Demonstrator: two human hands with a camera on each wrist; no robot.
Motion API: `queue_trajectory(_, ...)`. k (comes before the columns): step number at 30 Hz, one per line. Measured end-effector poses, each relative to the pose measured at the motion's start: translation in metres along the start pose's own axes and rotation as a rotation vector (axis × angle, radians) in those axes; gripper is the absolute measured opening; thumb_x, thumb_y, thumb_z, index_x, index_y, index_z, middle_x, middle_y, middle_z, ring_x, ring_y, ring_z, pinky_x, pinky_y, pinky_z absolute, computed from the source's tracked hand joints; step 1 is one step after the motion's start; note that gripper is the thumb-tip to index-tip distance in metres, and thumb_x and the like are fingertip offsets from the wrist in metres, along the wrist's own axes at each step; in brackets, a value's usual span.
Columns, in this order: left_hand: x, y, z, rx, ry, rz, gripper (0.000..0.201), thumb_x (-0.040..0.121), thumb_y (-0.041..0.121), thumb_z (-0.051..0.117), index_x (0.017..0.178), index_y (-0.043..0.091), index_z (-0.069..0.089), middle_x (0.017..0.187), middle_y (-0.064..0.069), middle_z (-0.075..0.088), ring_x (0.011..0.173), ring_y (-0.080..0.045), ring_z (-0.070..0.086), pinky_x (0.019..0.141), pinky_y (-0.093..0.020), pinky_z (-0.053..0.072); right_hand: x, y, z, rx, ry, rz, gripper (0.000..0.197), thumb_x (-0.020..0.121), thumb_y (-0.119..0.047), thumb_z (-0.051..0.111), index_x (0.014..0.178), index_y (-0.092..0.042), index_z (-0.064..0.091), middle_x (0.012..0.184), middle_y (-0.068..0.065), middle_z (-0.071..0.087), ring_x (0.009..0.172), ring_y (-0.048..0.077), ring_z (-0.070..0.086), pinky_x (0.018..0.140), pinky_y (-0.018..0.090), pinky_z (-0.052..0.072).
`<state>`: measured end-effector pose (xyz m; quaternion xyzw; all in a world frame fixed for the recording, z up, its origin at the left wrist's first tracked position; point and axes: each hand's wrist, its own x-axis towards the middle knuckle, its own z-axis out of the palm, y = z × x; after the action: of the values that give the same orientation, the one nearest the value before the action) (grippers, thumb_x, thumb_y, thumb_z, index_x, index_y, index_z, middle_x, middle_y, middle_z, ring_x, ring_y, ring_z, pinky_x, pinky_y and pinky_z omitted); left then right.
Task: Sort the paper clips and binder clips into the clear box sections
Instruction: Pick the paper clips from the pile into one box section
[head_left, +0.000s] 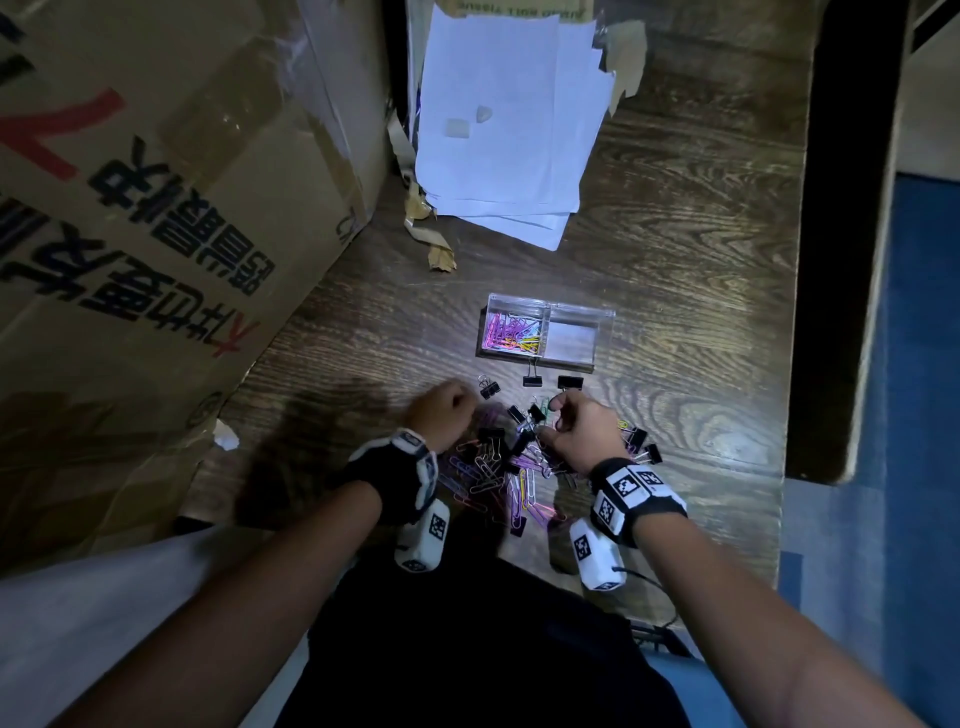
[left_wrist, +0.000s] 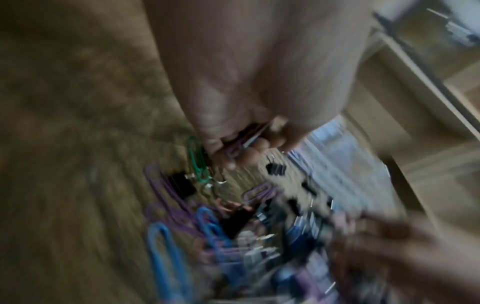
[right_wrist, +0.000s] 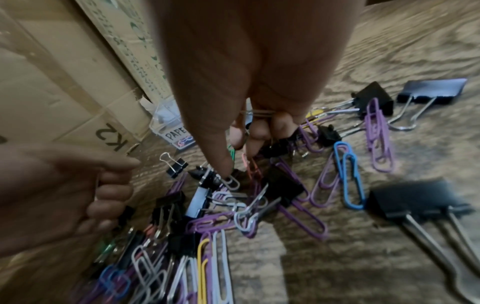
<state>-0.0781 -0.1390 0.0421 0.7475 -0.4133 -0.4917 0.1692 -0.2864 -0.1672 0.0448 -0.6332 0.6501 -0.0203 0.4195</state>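
Hands at lower centre: left hand (head_left: 443, 414) grips paper clips (left_wrist: 242, 142); right hand (head_left: 584, 430) pinches a wire clip (right_wrist: 257, 113). Mixed clip pile (head_left: 501, 467) on bench (head_left: 691, 291); clear box (head_left: 545, 332) above it, left section holding coloured clips

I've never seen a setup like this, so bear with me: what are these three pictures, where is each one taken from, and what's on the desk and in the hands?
No machine here: a person works with two bare hands, wearing cameras. The wide picture comes from a head camera looking down; the other two come from cameras strapped to each wrist, looking along the fingers.

On the wooden desk lies a mixed pile of coloured paper clips and black binder clips. Beyond it stands the clear box: its left section already holds paper clips, and its right section looks empty. A stack of white paper and a cardboard carton lie farther back.

The left hand holds a small bunch of paper clips in its curled fingers, though that view is blurred. The right hand also has clips in its curled fingers, thumb down in the pile.
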Motion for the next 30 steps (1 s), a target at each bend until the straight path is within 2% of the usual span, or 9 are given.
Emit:
queue_trajectory(3, 0.003, -0.009, 0.008, 0.3, 0.009, 0.22, 0.013, 0.086, 0.019, 0.063, 0.079, 0.008, 0.063, 0.091, -0.013, 0.065, 0.085, -0.025, 0.058, 0.074, -0.029, 0.04, 0.001, -0.003, 0.003, -0.009, 0.027, -0.001, 0.014, 0.077, -0.014, 0.069, 0.09, -0.014, 0.064, 0.076, 0.005, 0.067, 0.071, 0.022, 0.061, 0.07, 0.027, 0.048)
queue_trajectory(6, 0.007, -0.02, 0.016, 0.379, -0.031, 0.214, 0.019, 0.074, 0.017, 0.073, 0.076, 0.018, 0.055, 0.091, -0.005, 0.061, 0.087, -0.027, 0.058, 0.077, -0.036, 0.046, 0.003, -0.008, 0.009, -0.061, 0.041, 0.018, 0.006, 0.08, -0.014, 0.061, 0.078, -0.012, 0.066, 0.079, 0.009, 0.069, 0.074, 0.026, 0.064, 0.077, 0.036, 0.055)
queue_trajectory(11, 0.01, -0.017, 0.019, 0.451, -0.02, 0.253, 0.013, 0.077, 0.014, 0.067, 0.072, 0.017, 0.056, 0.094, -0.007, 0.059, 0.089, -0.026, 0.057, 0.08, -0.039, 0.047, 0.005, -0.01, 0.005, -0.085, 0.01, 0.055, 0.01, 0.079, -0.011, 0.058, 0.074, -0.008, 0.066, 0.077, 0.011, 0.068, 0.071, 0.025, 0.062, 0.071, 0.031, 0.055)
queue_trajectory(14, 0.009, -0.017, 0.016, 0.429, -0.018, 0.263, 0.018, 0.074, 0.012, 0.071, 0.076, 0.021, 0.055, 0.094, -0.005, 0.059, 0.09, -0.026, 0.057, 0.081, -0.039, 0.047, 0.004, -0.004, 0.001, -0.072, 0.012, 0.046, 0.004, 0.075, -0.009, 0.061, 0.075, -0.009, 0.065, 0.075, 0.009, 0.068, 0.07, 0.024, 0.061, 0.07, 0.03, 0.054)
queue_trajectory(17, 0.005, -0.014, 0.014, 0.441, -0.033, 0.296, 0.015, 0.074, 0.008, 0.07, 0.082, 0.017, 0.06, 0.094, -0.007, 0.061, 0.089, -0.027, 0.059, 0.079, -0.038, 0.049, 0.003, -0.003, -0.001, -0.095, 0.006, 0.023, 0.011, 0.073, -0.008, 0.064, 0.084, -0.007, 0.065, 0.08, 0.011, 0.068, 0.075, 0.025, 0.063, 0.073, 0.033, 0.056)
queue_trajectory(21, 0.0, -0.007, 0.013, 0.548, -0.041, 0.335, 0.003, 0.081, 0.007, 0.062, 0.082, 0.01, 0.064, 0.099, -0.011, 0.062, 0.094, -0.028, 0.058, 0.085, -0.04, 0.048, 0.004, -0.005, -0.003, -0.221, -0.045, 0.047, 0.01, 0.076, -0.011, 0.066, 0.079, -0.001, 0.066, 0.082, 0.015, 0.067, 0.077, 0.029, 0.064, 0.073, 0.039, 0.058)
queue_trajectory(25, 0.001, -0.007, 0.01, 0.543, -0.067, 0.293, 0.007, 0.082, 0.009, 0.056, 0.08, 0.01, 0.063, 0.101, -0.013, 0.059, 0.1, -0.029, 0.055, 0.089, -0.038, 0.044, 0.003, 0.005, 0.0, -0.049, 0.011, 0.081, 0.009, 0.08, -0.013, 0.06, 0.075, -0.009, 0.066, 0.077, 0.007, 0.068, 0.071, 0.023, 0.062, 0.068, 0.028, 0.053)
queue_trajectory(28, -0.001, -0.005, 0.007, 0.444, -0.046, 0.241, 0.009, 0.087, 0.011, 0.051, 0.093, 0.008, 0.057, 0.097, -0.014, 0.062, 0.093, -0.029, 0.058, 0.076, -0.03, 0.039, 0.0, 0.009, -0.004, 0.159, 0.048, 0.083, 0.023, 0.092, -0.017, 0.048, 0.085, -0.012, 0.07, 0.082, 0.004, 0.066, 0.073, 0.021, 0.06, 0.068, 0.022, 0.045)
queue_trajectory(30, -0.002, -0.004, 0.005, 0.323, -0.002, 0.214, 0.011, 0.088, 0.01, 0.051, 0.099, 0.008, 0.053, 0.097, -0.013, 0.063, 0.09, -0.029, 0.06, 0.071, -0.028, 0.037, 0.0, 0.011, -0.007, 0.374, 0.026, 0.147, 0.029, 0.096, -0.015, 0.041, 0.086, -0.013, 0.069, 0.082, 0.004, 0.066, 0.067, 0.02, 0.06, 0.059, 0.02, 0.047)
